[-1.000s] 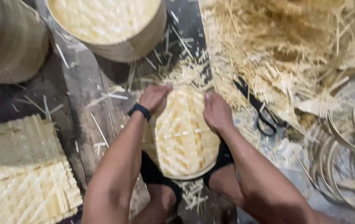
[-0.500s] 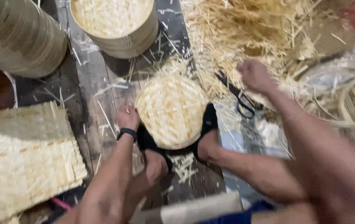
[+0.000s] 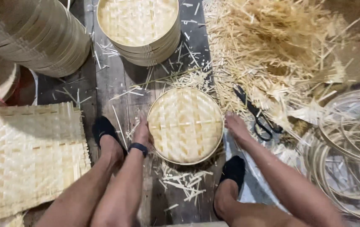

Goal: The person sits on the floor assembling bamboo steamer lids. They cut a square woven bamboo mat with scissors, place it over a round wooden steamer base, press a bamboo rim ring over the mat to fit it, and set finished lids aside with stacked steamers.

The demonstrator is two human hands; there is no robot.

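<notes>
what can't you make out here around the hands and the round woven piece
- Head view: the left hand's fingertips are hidden against the rim of the round woven tray, so its grip cannot be told.
- Head view: the right hand is motion-blurred; whether it touches the tray is unclear.
- Head view: the scissors lie partly buried in bamboo trimmings.
- Head view: the woven mat is cut off by the left edge.
</notes>
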